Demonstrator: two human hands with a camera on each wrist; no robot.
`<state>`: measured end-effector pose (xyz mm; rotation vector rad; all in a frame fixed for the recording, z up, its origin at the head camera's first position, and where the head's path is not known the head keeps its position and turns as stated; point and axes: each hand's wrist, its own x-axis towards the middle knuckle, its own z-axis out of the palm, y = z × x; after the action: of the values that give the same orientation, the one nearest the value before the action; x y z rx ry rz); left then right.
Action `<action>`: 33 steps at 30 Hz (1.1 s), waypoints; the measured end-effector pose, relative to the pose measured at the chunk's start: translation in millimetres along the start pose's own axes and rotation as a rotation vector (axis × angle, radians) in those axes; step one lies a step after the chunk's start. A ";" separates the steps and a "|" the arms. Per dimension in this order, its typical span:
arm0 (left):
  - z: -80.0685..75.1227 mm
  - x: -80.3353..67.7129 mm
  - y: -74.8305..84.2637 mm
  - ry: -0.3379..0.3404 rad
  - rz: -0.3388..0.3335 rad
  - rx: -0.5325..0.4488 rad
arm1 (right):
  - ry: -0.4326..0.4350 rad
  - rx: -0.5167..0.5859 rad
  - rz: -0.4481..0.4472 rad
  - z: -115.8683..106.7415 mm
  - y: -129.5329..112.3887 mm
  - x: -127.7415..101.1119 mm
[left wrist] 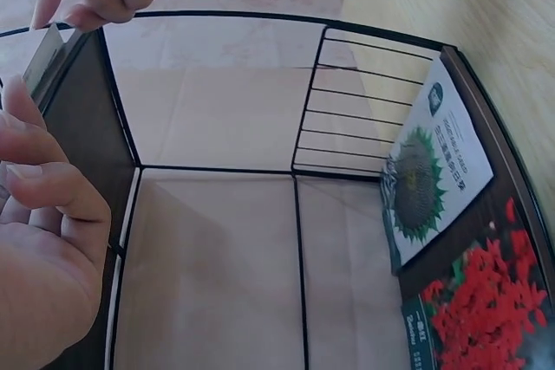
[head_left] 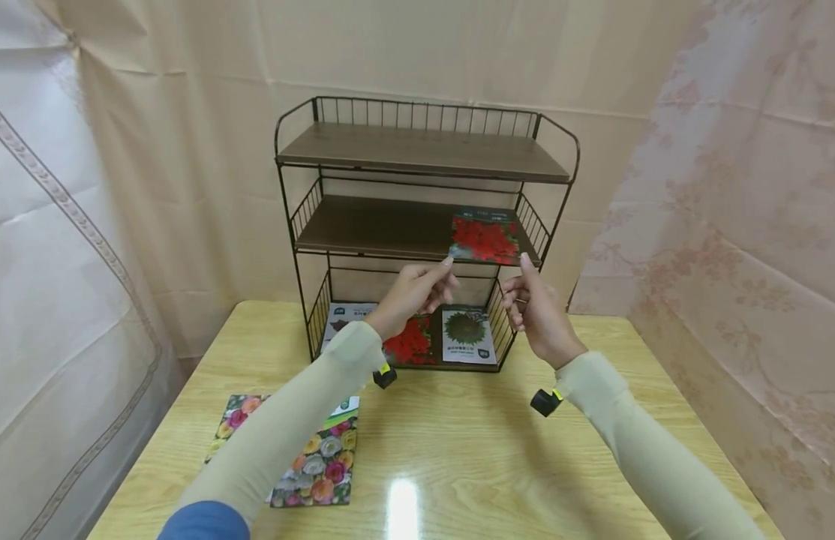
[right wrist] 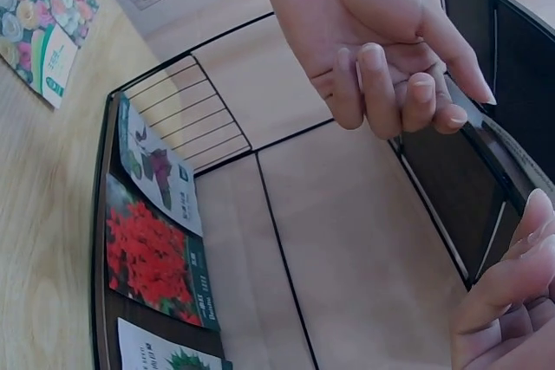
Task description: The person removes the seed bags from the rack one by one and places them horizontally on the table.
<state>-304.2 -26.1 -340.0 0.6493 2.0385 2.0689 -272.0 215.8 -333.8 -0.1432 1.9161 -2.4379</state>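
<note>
Flanking the near corners of a red-flowered packet (head_left: 485, 238), the left thumb (head_left: 434, 273) sits at its 7 o'clock and the right thumb (head_left: 530, 276) at its 5; the other fingers of the left hand (head_left: 406, 296) and right hand (head_left: 542, 315) curl loosely, pinching nothing that shows, and whether either thumb touches paper I cannot tell. The packet lies picture-up at the 3 o'clock end of the middle shelf (head_left: 383, 225), its near edge close to the front lip. One thumb catching a corner could skew it or drag it over that lip onto the sunflower packet (head_left: 467, 336) below; too hard a shove toward 3 o'clock might buckle it against the side rail (head_left: 535, 229). Its dark title band faces 12 o'clock; the long axis probably runs 12 to 6, though foreshortening leaves that unsure. Farther out, flower-print packets (head_left: 325, 469) lie toward 7 o'clock on the table (head_left: 471, 465).
</note>
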 end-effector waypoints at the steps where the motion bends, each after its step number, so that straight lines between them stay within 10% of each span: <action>1: 1.2 0.4 1.0 -0.002 0.002 -0.004 | 0.001 0.001 -0.001 -0.1 -0.6 -0.2; 33: 11.6 11.3 11.7 -0.010 -0.005 -0.114 | 0.047 0.143 -0.018 9.6 -14.9 5.8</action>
<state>-307.4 -11.6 -326.7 0.6334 1.8979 2.1562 -276.4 209.5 -316.8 -0.0997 1.7564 -2.6013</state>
